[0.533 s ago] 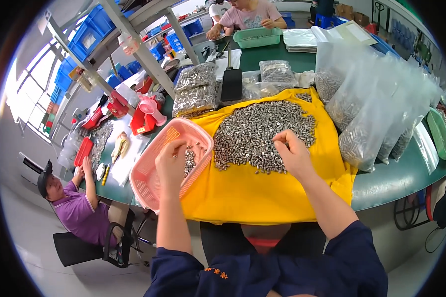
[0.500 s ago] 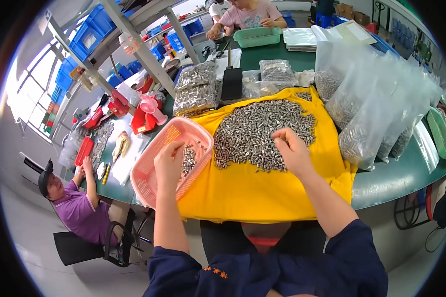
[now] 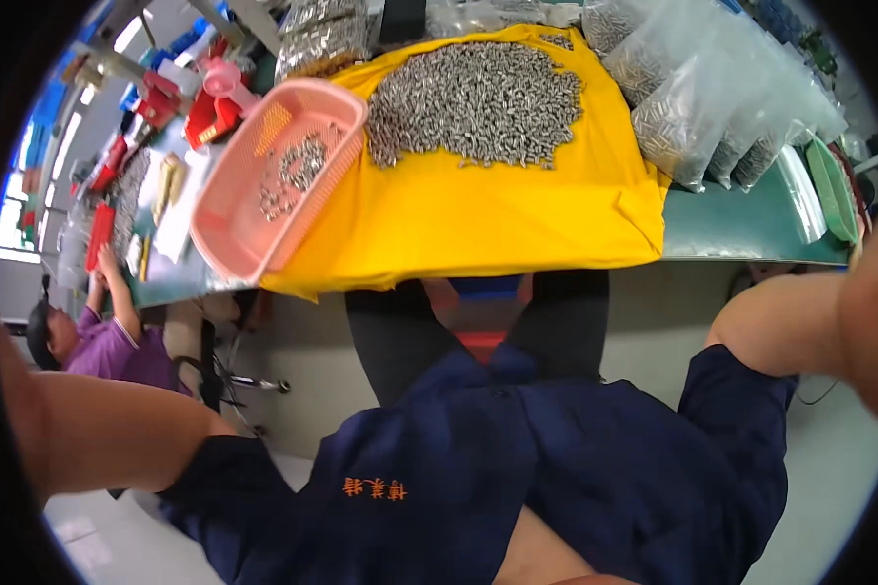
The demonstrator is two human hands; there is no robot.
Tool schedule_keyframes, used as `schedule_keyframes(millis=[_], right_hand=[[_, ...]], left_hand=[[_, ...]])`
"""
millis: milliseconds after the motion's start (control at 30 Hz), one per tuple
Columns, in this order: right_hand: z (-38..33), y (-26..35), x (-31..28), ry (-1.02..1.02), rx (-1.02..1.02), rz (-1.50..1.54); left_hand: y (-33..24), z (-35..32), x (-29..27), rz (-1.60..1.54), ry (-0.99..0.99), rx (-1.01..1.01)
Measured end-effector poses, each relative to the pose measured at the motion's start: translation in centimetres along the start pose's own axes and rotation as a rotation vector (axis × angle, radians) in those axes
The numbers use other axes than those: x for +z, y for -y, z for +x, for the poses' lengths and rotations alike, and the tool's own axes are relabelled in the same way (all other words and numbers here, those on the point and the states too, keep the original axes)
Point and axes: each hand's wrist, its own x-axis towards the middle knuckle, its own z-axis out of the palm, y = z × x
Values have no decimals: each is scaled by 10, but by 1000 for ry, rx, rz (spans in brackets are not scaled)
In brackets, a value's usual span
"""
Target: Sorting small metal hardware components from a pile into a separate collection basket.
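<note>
Both my arms are lifted out to the sides, away from the table. My left arm (image 3: pixel 127 434) runs to the dark left rim, where the hand is cut off and its fingers are hidden. At the right rim my right hand (image 3: pixel 870 327) is blurred and only partly visible, its fingers not readable. A pile of small metal cylindrical parts (image 3: pixel 478 102) lies on a yellow cloth (image 3: pixel 478 219). Left of the pile stands a pink perforated plastic basket (image 3: pixel 234 229), tilted in view, with a scatter of the same kind of parts (image 3: pixel 302 164) inside.
Clear plastic bags (image 3: pixel 688 117) filled with metal parts stand right of the cloth, beside a green tray (image 3: pixel 829 190). More packed bags (image 3: pixel 322 44) and a black flat object (image 3: pixel 402 19) lie behind. A person in purple (image 3: pixel 132 351) sits at the left, near red bins (image 3: pixel 210 119).
My hands have left the basket and the pile and swung up and out to both sides. The view has tilted downward, so the table sits higher in the picture.
</note>
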Motion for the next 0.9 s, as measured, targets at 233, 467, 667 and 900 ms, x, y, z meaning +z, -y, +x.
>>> schedule_keyframes(millis=[233,467,667,900], right_hand=[[-95,58,-110,51,58,19],[-45,86,3,105,-13,-66],[-70,80,-23,26,-82,-16],[-82,89,-3,27,-267,-47]], left_hand=[[301,1,-211,-15,66,-27],[117,-85,-115,-127,-6,-50],[-169,-53,-44,-127,-31,77],[-237,-56,1,-184,-192,151]])
